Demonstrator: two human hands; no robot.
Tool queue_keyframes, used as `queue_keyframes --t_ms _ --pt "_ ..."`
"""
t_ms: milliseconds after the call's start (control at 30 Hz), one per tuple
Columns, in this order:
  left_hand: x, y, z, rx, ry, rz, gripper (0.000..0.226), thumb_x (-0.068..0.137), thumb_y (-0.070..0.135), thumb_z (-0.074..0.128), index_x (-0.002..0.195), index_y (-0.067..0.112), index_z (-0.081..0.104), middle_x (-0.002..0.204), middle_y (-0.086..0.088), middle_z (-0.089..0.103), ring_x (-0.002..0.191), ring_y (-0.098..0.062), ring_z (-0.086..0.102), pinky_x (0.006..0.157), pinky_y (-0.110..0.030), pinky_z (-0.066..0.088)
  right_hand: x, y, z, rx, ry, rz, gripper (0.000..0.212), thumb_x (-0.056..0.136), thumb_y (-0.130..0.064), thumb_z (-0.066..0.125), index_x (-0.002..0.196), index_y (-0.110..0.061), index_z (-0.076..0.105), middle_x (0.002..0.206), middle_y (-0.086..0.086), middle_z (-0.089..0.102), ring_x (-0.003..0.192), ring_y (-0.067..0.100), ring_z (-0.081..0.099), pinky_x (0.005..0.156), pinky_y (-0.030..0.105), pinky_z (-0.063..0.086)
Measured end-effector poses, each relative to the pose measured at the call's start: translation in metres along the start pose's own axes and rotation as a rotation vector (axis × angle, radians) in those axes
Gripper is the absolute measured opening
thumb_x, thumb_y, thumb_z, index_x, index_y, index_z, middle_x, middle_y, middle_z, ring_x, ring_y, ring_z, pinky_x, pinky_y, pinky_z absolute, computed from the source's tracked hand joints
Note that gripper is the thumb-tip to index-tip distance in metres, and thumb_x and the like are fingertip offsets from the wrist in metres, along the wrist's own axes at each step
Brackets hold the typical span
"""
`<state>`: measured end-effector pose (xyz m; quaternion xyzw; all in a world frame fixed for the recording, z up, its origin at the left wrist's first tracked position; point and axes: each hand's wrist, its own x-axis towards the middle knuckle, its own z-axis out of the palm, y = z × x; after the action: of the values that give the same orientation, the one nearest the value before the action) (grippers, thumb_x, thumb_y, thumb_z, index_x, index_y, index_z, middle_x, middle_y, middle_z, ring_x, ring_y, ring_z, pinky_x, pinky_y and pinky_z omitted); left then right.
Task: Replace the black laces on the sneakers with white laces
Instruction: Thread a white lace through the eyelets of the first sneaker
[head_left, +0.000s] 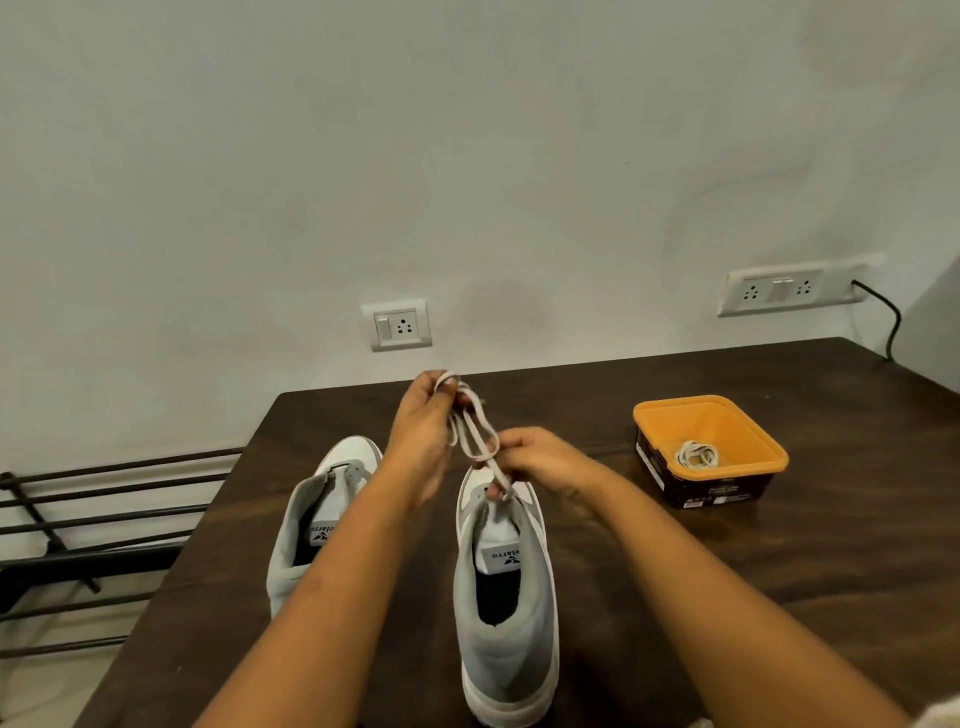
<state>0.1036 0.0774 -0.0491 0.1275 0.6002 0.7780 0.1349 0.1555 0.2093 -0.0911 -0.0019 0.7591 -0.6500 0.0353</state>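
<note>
Nearest me, two bare forearms reach out over the dark table (779, 571). Between them stands the right sneaker (506, 639), heel toward the person and toe pointing away. Its tongue is bare and I see no lace across its eyelets. The left sneaker (296, 525) sits just to the left of it, partly behind the left forearm, and looks just as bare. There is no black lace anywhere in sight, so I judge the stripping-out is done on both.

A little farther out, above the right sneaker's toe end, the right hand (540, 460) pinches the white lace (480, 421) low down, fingers curled tight. One strand drops toward the front eyelets, but I cannot tell whether it already passes through one. The left hand (421, 441) is raised higher and farther, fingertips closed on the top of the lace's loops.

So threading looks barely begun on this shoe, and the other is untouched.

Well off to the right sits an orange tub (727, 423) with a second white lace (697, 455) coiled inside, presumably for the left sneaker. Beyond the table's far edge, a wall socket (397, 326) and a double socket (779, 290) are set in the pale wall. A dark rack (104, 499) stands to the left.
</note>
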Motion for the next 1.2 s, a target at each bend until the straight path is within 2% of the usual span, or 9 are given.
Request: queue_keyframes --t_ms 200,433,533,633,733,833,933,1100,1200 --pt "0.003 -0.018 -0.020 0.304 0.135 -0.015 0.013 0.100 0.016 0.044 0.089 0.013 0.050 0.071 -0.004 0.052 0.063 -0.015 0.056 0.056 -0.023 0.046 -0.020 -0.025 -0.034 0.584 0.126 0.034 0.031 0.099 -0.028 0.043 0.079 -0.009 0.058 0.049 -0.004 0.037 0.031 0.003 0.026 0.044 0.021 0.043" --pt "0.004 -0.026 -0.026 0.694 0.068 0.007 0.026 0.099 0.012 0.039 0.083 0.017 0.058 0.082 -0.004 0.062 0.061 -0.015 0.057 0.053 -0.022 0.043 -0.029 0.010 -0.076 -0.098 0.800 0.205 0.012 0.087 -0.009 0.066 0.098 -0.007 0.064 0.092 0.010 0.064 0.068 0.015 0.057 0.058 0.026 0.048" --pt "0.007 -0.025 -0.026 0.914 0.025 0.081 0.025 0.098 0.013 0.039 0.089 0.018 0.062 0.091 -0.004 0.062 0.078 -0.022 0.057 0.069 -0.029 0.044 -0.034 0.021 -0.077 -0.708 0.614 0.417 0.029 0.087 -0.007 0.060 0.114 -0.018 0.063 0.117 0.005 0.063 0.104 0.023 0.060 0.090 0.036 0.049" --pt "0.007 -0.027 -0.014 1.063 -0.106 0.174 0.017 0.096 0.026 0.047 0.104 0.020 0.061 0.107 -0.002 0.063 0.099 -0.022 0.057 0.084 -0.031 0.043 -0.028 0.002 -0.051 -0.496 0.432 0.159 0.027 0.094 -0.019 0.058 0.121 -0.022 0.062 0.124 0.001 0.063 0.115 0.018 0.057 0.095 0.030 0.045" --pt "0.002 -0.035 0.004 1.023 -0.197 0.234 0.051 0.081 0.034 0.068 0.123 0.021 0.042 0.117 0.001 0.054 0.105 -0.020 0.056 0.090 -0.039 0.049 -0.021 -0.022 -0.018 0.021 0.195 0.043 0.030 0.098 -0.026 0.051 0.128 -0.025 0.054 0.108 0.003 0.066 0.098 0.013 0.063 0.082 0.025 0.052" --pt "-0.001 -0.035 0.010 0.868 -0.172 0.202 0.090 0.065 0.022 0.081 0.135 0.022 0.025 0.124 -0.001 0.042 0.109 -0.017 0.050 0.091 -0.032 0.047 -0.017 -0.026 -0.006 -0.077 0.122 0.029 0.034 0.096 -0.018 0.055 0.129 -0.022 0.050 0.062 -0.006 0.057 0.055 0.004 0.053 0.054 0.018 0.043" --pt "0.000 -0.033 0.006 0.887 -0.277 0.155 0.098 0.060 0.012 0.083 0.135 0.028 0.024 0.124 -0.001 0.035 0.110 -0.016 0.044 0.086 -0.026 0.042 -0.014 -0.020 -0.004 -0.187 0.041 0.085 0.022 0.094 -0.006 0.054 0.115 -0.009 0.061 0.061 -0.003 0.060 0.048 0.003 0.052 0.049 0.018 0.042" --pt "0.006 -0.027 -0.009 0.835 -0.273 0.068 0.076 0.070 0.022 0.081 0.131 0.027 0.035 0.126 -0.003 0.042 0.111 -0.015 0.042 0.089 -0.027 0.037 -0.011 -0.009 -0.021 -0.219 0.264 0.076 0.027 0.093 0.003 0.051 0.092 -0.016 0.070 0.079 0.004 0.066 0.059 0.007 0.058 0.053 0.014 0.046" --pt "0.009 -0.033 -0.020 1.127 -0.233 -0.016 0.054 0.076 0.031 0.076 0.121 0.020 0.049 0.121 -0.007 0.054 0.103 -0.019 0.052 0.084 -0.029 0.043 -0.011 0.002 -0.037 -0.302 0.345 0.117 0.042 0.094 0.009 0.041 0.096 -0.021 0.070 0.080 -0.003 0.061 0.057 0.007 0.054 0.051 0.012 0.042"
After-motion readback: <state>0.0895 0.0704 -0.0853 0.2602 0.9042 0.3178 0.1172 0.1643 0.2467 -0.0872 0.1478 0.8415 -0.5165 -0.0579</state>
